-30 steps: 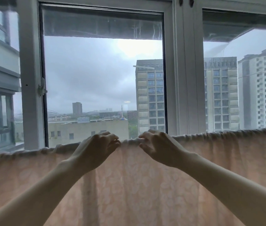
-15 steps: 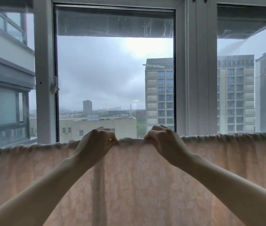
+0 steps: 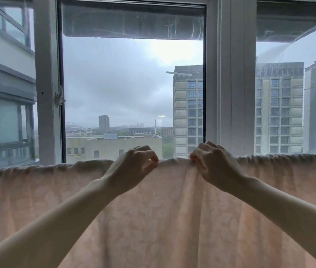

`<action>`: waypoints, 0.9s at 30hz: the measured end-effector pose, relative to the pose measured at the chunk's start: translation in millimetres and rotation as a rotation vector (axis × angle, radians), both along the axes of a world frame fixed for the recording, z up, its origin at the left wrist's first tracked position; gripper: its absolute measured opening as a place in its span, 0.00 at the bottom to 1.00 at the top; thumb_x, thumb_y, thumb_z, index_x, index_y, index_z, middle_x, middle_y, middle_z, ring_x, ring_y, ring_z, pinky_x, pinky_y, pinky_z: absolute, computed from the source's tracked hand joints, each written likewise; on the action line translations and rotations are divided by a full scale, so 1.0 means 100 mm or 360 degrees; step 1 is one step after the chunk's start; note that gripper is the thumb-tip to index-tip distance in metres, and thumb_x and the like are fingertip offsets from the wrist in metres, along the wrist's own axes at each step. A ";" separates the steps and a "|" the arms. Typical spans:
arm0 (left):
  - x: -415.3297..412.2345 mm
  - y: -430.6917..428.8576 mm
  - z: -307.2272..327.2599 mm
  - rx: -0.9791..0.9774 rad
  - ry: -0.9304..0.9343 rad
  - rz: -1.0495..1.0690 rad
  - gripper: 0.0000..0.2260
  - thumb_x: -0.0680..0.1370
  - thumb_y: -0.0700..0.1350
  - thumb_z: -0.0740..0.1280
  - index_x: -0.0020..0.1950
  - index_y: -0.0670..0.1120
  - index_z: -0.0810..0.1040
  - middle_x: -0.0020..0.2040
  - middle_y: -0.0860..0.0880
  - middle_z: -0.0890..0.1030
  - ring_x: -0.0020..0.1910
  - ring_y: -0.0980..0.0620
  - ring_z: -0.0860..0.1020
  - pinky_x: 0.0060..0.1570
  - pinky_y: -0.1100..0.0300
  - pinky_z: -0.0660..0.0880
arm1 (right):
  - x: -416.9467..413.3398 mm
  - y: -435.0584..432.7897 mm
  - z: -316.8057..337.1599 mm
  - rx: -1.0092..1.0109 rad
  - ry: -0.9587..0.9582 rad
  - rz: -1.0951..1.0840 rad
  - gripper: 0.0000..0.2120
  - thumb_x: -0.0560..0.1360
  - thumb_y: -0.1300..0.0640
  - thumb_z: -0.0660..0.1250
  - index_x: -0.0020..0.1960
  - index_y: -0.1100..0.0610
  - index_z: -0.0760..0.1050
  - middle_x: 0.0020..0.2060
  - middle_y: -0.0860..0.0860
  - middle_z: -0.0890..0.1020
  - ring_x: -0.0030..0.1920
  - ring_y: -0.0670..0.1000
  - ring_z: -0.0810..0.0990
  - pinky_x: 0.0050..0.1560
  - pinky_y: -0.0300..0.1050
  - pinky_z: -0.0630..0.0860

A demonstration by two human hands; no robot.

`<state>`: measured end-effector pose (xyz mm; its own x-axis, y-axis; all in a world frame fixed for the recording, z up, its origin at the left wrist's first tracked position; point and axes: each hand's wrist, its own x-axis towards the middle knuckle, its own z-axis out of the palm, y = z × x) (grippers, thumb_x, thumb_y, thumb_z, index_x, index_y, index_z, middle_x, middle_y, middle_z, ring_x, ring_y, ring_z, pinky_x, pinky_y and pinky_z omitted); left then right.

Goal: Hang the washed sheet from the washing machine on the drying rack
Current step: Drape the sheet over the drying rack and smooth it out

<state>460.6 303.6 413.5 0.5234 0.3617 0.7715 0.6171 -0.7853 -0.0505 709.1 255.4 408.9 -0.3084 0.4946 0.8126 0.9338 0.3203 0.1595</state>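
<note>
Pink sheet [image 3: 172, 219] is pinched at its top fold by the left hand [image 3: 134, 168] and right hand [image 3: 215, 167], each grip narrow, likely for spreading wrinkles.

We found no legible writing, label, brand or number anywhere, whether on the sheet [image 3: 172, 219], the window frame [image 3: 224, 74] or the tower blocks [image 3: 188, 113] outside.
</note>
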 end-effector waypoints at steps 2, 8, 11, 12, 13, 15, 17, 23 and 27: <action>-0.12 0.03 0.02 -0.0040 -0.0070 0.0029 0.08 0.77 0.46 0.69 0.54 0.49 0.80 0.51 0.54 0.80 0.45 0.60 0.78 0.47 0.60 0.78 | -0.04 -0.01 0.02 -0.0035 0.0013 0.0047 0.04 0.75 0.60 0.67 0.47 0.56 0.81 0.43 0.48 0.82 0.44 0.47 0.77 0.48 0.46 0.79; -0.60 0.15 0.02 -0.0154 -0.0072 0.0315 0.12 0.77 0.49 0.68 0.56 0.46 0.80 0.52 0.52 0.82 0.45 0.57 0.80 0.47 0.61 0.77 | -0.42 0.14 0.06 -0.0170 0.0075 0.0258 0.08 0.78 0.56 0.63 0.54 0.55 0.79 0.49 0.49 0.82 0.47 0.46 0.79 0.48 0.45 0.79; -0.87 0.15 -0.02 -0.0172 -0.0041 0.0398 0.10 0.77 0.52 0.66 0.53 0.48 0.81 0.46 0.54 0.82 0.43 0.58 0.79 0.46 0.57 0.78 | -0.63 0.26 0.03 -0.0206 0.0043 0.0339 0.08 0.79 0.54 0.62 0.54 0.55 0.78 0.49 0.50 0.81 0.50 0.49 0.78 0.48 0.50 0.79; -0.97 0.14 -0.03 -0.0191 -0.0039 0.0417 0.10 0.77 0.53 0.66 0.53 0.49 0.81 0.44 0.55 0.81 0.42 0.59 0.79 0.45 0.57 0.78 | -0.69 0.29 0.02 -0.0230 0.0043 0.0356 0.08 0.79 0.54 0.62 0.54 0.55 0.78 0.48 0.50 0.81 0.49 0.50 0.78 0.47 0.51 0.79; -1.05 0.13 -0.04 -0.0214 -0.0047 0.0432 0.10 0.76 0.53 0.67 0.52 0.49 0.81 0.43 0.56 0.81 0.41 0.59 0.79 0.45 0.57 0.78 | -0.75 0.33 0.02 -0.0249 0.0051 0.0372 0.08 0.79 0.54 0.62 0.54 0.56 0.77 0.48 0.51 0.81 0.49 0.50 0.78 0.47 0.51 0.79; -1.21 0.12 -0.04 -0.0204 -0.0115 0.0420 0.08 0.75 0.48 0.70 0.52 0.48 0.83 0.43 0.55 0.82 0.42 0.58 0.80 0.47 0.57 0.79 | -0.84 0.39 0.01 -0.0252 0.0080 0.0412 0.08 0.79 0.54 0.64 0.53 0.57 0.78 0.47 0.51 0.81 0.46 0.50 0.79 0.46 0.51 0.80; -1.30 0.10 -0.05 -0.0157 -0.0212 0.0407 0.08 0.72 0.42 0.74 0.50 0.45 0.84 0.43 0.52 0.83 0.42 0.56 0.82 0.49 0.57 0.79 | -0.92 0.42 0.01 -0.0230 0.0115 0.0444 0.06 0.78 0.55 0.66 0.50 0.57 0.78 0.45 0.50 0.81 0.44 0.50 0.79 0.44 0.51 0.80; -1.29 0.12 0.00 -0.0084 -0.0355 0.0412 0.02 0.72 0.43 0.74 0.43 0.46 0.85 0.40 0.53 0.83 0.39 0.54 0.81 0.45 0.53 0.79 | -1.18 0.44 0.08 -0.0068 0.0190 0.0549 0.03 0.77 0.58 0.66 0.46 0.57 0.78 0.43 0.49 0.81 0.47 0.49 0.74 0.47 0.50 0.76; -1.32 0.07 -0.03 0.0073 -0.0540 0.0381 0.02 0.74 0.39 0.72 0.43 0.45 0.83 0.41 0.52 0.82 0.39 0.56 0.79 0.44 0.62 0.76 | -1.35 0.44 0.03 -0.0049 0.0202 0.0661 0.04 0.78 0.58 0.65 0.46 0.57 0.76 0.43 0.49 0.79 0.46 0.49 0.75 0.46 0.48 0.76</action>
